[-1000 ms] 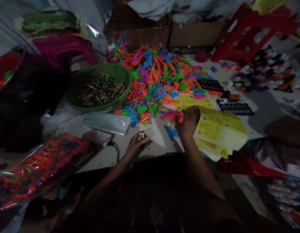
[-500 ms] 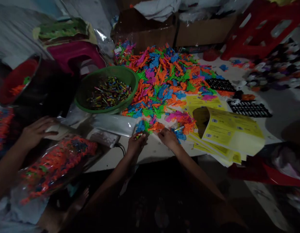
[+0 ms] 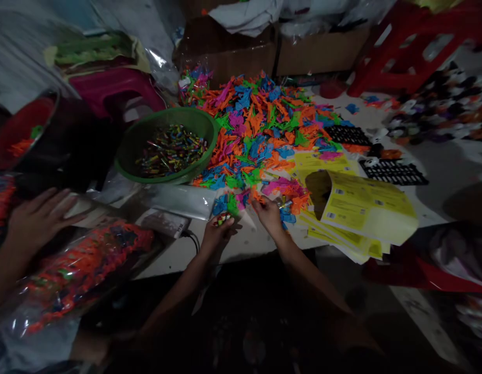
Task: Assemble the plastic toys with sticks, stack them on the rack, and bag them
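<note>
My left hand (image 3: 217,232) is closed around several small coloured tubes (image 3: 222,219) near the table's front edge. To its right, my right hand (image 3: 267,213) is pinched at an orange plastic piece (image 3: 258,196); the fingertips are dim and partly hidden. Just beyond both hands spreads a large heap of orange, blue, green and pink plastic pieces (image 3: 260,119). A green basin (image 3: 121,167) holding many small coloured tubes stands behind and left of my left hand. Yellow printed sheets (image 3: 373,208) lie right of my right hand.
At the left, another person's hand (image 3: 38,218) is beside a clear bag of orange pieces (image 3: 88,265). A clear plastic bag (image 3: 182,200) lies before the basin. Black trays (image 3: 394,172) and a red stool (image 3: 404,52) are at the right; cardboard boxes (image 3: 322,52) stand behind.
The view has shifted slightly. My right hand has lifted a little from the table's near pieces, with an orange piece at its fingers. The other person's hand has moved left, nearer the camera.
</note>
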A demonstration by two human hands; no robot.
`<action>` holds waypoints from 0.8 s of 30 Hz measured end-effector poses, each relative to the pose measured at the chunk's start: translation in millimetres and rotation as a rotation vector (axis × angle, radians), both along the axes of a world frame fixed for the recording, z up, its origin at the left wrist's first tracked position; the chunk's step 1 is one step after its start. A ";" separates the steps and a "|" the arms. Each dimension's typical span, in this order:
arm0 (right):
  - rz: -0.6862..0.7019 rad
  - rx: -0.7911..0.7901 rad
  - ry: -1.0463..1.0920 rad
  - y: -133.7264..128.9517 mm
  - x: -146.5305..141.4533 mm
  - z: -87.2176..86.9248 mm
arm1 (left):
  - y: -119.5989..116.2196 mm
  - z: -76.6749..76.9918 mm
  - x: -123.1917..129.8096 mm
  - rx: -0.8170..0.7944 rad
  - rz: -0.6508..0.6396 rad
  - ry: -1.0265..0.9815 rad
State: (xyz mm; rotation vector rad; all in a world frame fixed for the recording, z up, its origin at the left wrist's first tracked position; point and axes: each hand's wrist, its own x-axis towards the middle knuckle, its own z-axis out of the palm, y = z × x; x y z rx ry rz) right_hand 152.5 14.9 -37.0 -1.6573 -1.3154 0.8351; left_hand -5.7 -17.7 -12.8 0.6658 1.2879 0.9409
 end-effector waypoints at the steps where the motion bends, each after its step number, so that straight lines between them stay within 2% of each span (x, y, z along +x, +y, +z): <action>1: -0.032 0.005 0.205 -6.0 -2.4 5.0 | -2.1 2.3 0.4 0.006 -0.019 -0.011; 4: -0.011 -0.024 0.673 -27.9 -8.8 21.9 | -5.4 9.5 7.5 0.087 -0.089 -0.035; 6: -0.008 -0.047 0.772 -40.5 -9.1 31.4 | -5.7 15.3 14.7 0.123 -0.134 -0.005; 12: -0.056 0.027 0.714 -57.7 3.1 39.5 | -9.4 28.4 27.2 0.178 -0.292 0.025; 19: -0.073 0.070 0.488 -62.6 -4.0 42.8 | -18.8 27.9 28.1 0.167 -0.196 0.079; 22: -0.064 0.057 0.587 -62.5 -7.1 46.6 | -19.7 32.5 26.9 0.125 -0.206 -0.016; 24: -0.063 0.024 0.678 -61.9 -6.2 48.4 | -19.0 36.5 25.9 0.084 -0.261 -0.107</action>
